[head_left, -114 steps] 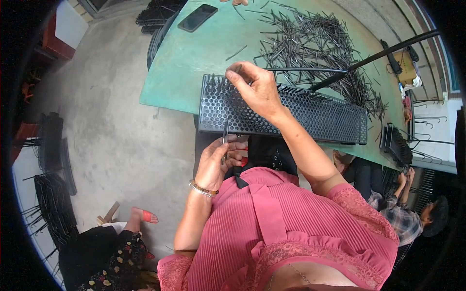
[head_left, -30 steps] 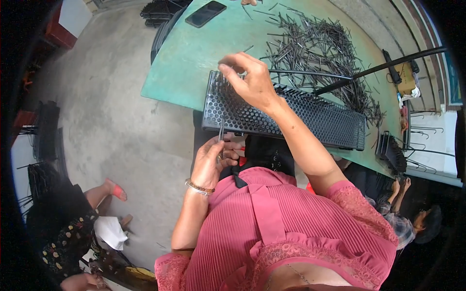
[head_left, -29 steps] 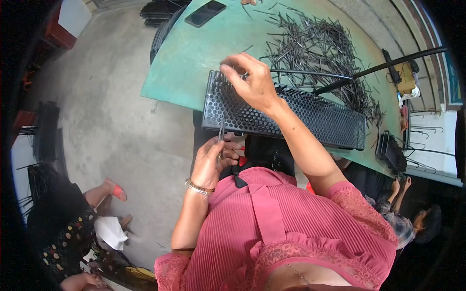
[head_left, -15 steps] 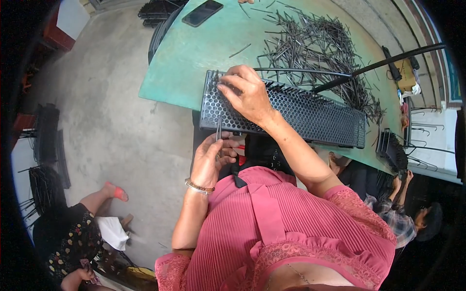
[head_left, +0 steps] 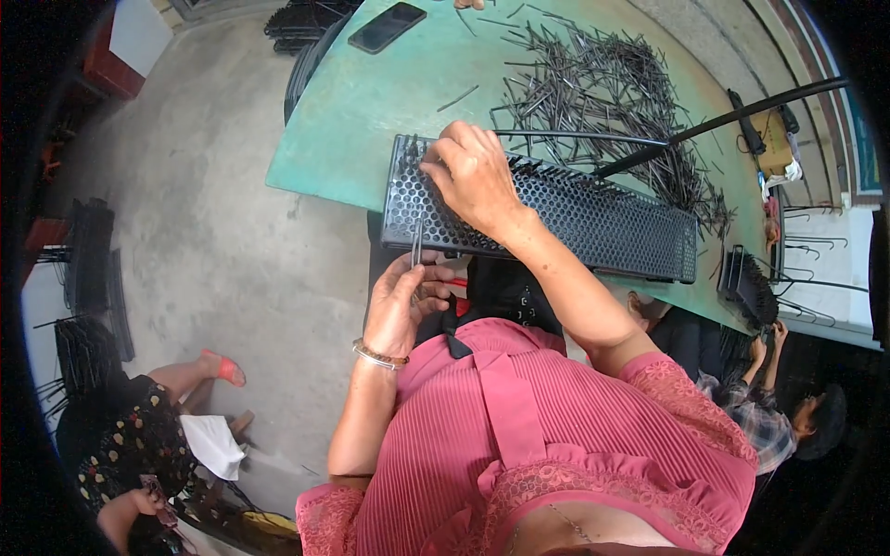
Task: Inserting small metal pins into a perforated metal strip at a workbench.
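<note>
Shifted a little down and left across the perforated black tray (head_left: 593, 215) since half a second ago: right hand (head_left: 473, 176), now resting palm-down near the tray's left end, fingers curled together, tips pressed onto the holes. Cannot tell whether anything is pinched beneath them.

Long, narrow, rectangular tray, matte black, honeycombed with small round holes, lying along the near edge of a worn teal-green table (head_left: 362, 130). Row of thin dark pins standing upright along the tray's far rim.

Just below the tray's left end, off the table edge: left hand (head_left: 405, 298), thumb and fingers pinching a small bundle of thin grey metal pins (head_left: 417, 243), upright, tips reaching the tray's front wall. Beaded bracelet on that wrist.

Beyond the tray, a loose tangled heap of dark pins (head_left: 603, 83), straight and wiry, spread over the tabletop. Far past the tray's left end, a flat black phone (head_left: 387, 26).
</note>
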`<state>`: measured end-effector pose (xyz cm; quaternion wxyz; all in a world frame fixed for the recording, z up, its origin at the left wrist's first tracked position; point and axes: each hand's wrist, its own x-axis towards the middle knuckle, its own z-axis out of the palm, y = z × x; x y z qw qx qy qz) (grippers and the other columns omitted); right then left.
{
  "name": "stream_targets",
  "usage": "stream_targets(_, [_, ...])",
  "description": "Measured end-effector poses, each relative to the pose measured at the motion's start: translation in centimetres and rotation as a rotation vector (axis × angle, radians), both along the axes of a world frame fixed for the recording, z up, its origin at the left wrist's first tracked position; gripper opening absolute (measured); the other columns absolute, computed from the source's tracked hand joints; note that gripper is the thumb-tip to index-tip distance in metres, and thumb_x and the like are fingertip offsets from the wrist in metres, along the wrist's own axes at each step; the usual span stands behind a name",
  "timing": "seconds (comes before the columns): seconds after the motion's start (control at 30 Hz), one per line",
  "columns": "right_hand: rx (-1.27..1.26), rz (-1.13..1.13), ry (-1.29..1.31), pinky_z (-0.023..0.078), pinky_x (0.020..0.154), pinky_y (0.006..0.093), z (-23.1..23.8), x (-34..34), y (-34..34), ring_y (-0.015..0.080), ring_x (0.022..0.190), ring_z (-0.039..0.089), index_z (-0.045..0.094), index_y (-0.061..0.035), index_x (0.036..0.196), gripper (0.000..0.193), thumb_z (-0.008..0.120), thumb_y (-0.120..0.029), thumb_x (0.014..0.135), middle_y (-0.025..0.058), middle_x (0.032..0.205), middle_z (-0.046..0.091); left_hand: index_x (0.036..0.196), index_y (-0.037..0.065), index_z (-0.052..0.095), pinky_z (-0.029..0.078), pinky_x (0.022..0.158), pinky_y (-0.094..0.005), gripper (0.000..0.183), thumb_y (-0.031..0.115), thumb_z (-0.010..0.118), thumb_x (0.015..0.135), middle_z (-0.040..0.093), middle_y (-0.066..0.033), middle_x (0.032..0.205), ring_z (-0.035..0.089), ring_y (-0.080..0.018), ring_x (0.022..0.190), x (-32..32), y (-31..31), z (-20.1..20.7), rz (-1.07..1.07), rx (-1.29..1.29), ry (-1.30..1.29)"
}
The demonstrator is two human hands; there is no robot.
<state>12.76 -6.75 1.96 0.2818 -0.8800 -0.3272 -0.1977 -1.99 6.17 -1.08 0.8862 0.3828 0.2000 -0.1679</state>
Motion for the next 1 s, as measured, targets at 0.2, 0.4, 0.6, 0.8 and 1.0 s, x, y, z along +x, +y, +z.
stream_targets(0.2, [0.073,0.019,0.158,0.041,0.073,0.0392,1.6,0.5,0.0,0.0298,0.078,0.056,0.06,-0.0018,0.083,0.014,0.066,-0.013,0.079,0.0102,0.082,0.057,0.116,-0.002,0.05,0.054,0.061,-0.0271,0.029,0.015,0.049,0.093,0.064,-0.0159,0.094,0.062,-0.0159,0.072,-0.1,0.2,0.1,0.016,-0.006,0.001])
stream_targets(0.4, [0.161,0.033,0.118,0.044,0.068,0.0369,1.2,0.0,-0.7,0.0279,0.074,0.057,0.059,-0.0008,0.085,0.014,0.067,-0.01,0.079,0.0104,0.079,0.06,0.117,-0.003,0.049,0.054,0.061,-0.027,0.03,0.015,0.048,0.093,0.065,-0.0156,0.093,0.062,-0.0164,0.072,0.0,0.1,-0.1,0.014,-0.034,0.017])
stream_targets(0.6, [0.208,0.035,-0.108,0.044,0.066,0.0351,0.4,-0.2,-0.6,0.0262,0.071,0.059,0.06,-0.0023,0.084,0.015,0.07,-0.004,0.074,0.0084,0.077,0.062,0.117,-0.003,0.049,0.054,0.06,-0.0274,0.031,0.017,0.048,0.094,0.065,-0.0156,0.093,0.062,-0.0172,0.072,0.3,-0.1,0.3,-0.035,-0.009,0.022])
stream_targets(0.8, [0.216,0.066,-0.109,0.043,0.065,0.0348,-0.3,0.1,-0.6,0.025,0.071,0.059,0.06,-0.0034,0.081,0.013,0.07,-0.003,0.072,0.0075,0.078,0.063,0.117,-0.003,0.049,0.053,0.059,-0.0275,0.032,0.019,0.047,0.095,0.064,-0.0158,0.093,0.062,-0.0169,0.071,0.4,-0.4,0.0,-0.027,-0.028,0.021])
stream_targets(1.0, [0.159,0.064,-0.103,0.042,0.066,0.0349,-0.3,0.2,-0.5,0.0246,0.07,0.059,0.061,-0.0053,0.079,0.012,0.071,-0.007,0.072,0.0068,0.077,0.062,0.117,-0.002,0.048,0.053,0.06,-0.027,0.03,0.02,0.045,0.096,0.064,-0.0145,0.093,0.061,-0.0158,0.071,0.6,-0.6,0.7,-0.04,0.016,0.011])
